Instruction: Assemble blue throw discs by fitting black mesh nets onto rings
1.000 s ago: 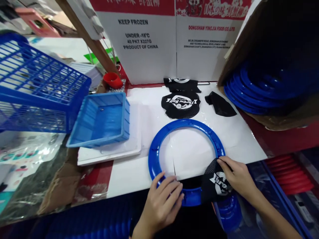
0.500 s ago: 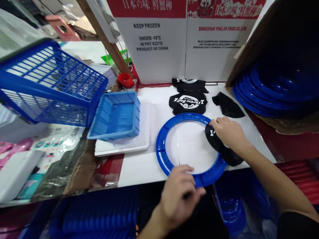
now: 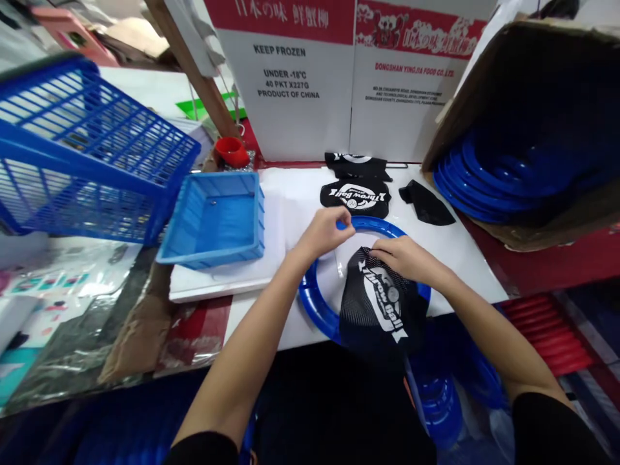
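Observation:
My right hand (image 3: 407, 258) pinches the upper edge of a black mesh net (image 3: 361, 303) with white "Throw Ball" print. The net hangs over the right part of a blue plastic ring (image 3: 317, 303), which lies on the white work surface and is partly covered. At the ring's far left edge, my left hand (image 3: 329, 231) has thumb and fingertips closed in a pinch; what they hold, if anything, is too small to tell. Just beyond lie another printed black net (image 3: 356, 196), a folded black piece (image 3: 357, 166) and a plain-looking black piece (image 3: 429, 203).
A light-blue tray (image 3: 217, 252) sits on a white slab to the left, beside a blue basket (image 3: 82, 155) and a red cup (image 3: 232, 152). White cartons (image 3: 310, 123) stand behind. At right, a cardboard box (image 3: 494, 232) holds blue round parts (image 3: 475, 187). Red stacked parts (image 3: 542, 336) are below.
My left hand has moved from the ring's near edge up to its far left edge and closed into a pinch. My right hand has drawn the net leftward, spreading it over the ring.

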Available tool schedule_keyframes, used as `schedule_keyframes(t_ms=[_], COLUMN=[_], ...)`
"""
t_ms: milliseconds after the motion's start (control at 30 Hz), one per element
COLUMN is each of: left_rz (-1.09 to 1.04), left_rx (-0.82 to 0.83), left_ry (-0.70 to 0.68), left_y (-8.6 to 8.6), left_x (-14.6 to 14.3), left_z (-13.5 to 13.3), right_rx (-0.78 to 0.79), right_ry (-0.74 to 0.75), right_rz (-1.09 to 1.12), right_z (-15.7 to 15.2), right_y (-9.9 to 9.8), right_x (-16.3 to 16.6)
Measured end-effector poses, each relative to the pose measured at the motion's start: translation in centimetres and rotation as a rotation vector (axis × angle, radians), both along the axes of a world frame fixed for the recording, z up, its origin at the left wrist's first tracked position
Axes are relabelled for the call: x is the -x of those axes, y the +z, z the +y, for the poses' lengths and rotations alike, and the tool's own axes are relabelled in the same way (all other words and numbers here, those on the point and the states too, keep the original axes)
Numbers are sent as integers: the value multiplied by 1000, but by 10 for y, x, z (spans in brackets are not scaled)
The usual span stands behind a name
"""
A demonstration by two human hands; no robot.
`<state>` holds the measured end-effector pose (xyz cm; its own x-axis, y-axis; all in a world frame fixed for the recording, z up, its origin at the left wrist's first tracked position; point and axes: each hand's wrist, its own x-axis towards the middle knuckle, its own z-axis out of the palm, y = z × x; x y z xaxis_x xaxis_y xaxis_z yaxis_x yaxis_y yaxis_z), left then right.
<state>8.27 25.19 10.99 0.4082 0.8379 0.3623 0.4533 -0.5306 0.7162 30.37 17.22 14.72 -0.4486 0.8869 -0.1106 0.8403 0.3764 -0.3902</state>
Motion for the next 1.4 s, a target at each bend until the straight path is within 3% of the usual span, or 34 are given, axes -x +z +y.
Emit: schedule_keyframes(t_ms=[133,267,367,500,667,867,1067,1233,1400], left_rz=[255,389,503,654,768,662,776,693,697], left_rx=[9,5,-23,-77,-191,-355,-241,-160,-51], left_ry=[-50,-35,-45,-69,-159,-289,-348,-405,-463], left_y=[-15,-16,-10,-2,6,12,13,13,7], left_x=[7,16,19,23,23,16,11,11,13], left_z=[-13,-21,-21,-27,-42,-52,-52,-54,-56], right_rx=[-87,-114,-134,-140,-10,88,22,55,173], right_ry=[19,88,223,391,330,291,284,321,246], right_rz=[-373,-485,-500,-429,-98,192,173,295,217], right_z=[29,43,55,66,65,54,52,58,53], right_y=[-23,-29,-32,-35,-34,-32,-35,-37,-19], right_x=[3,9,13,19,11,-12,-12,-13,-25])
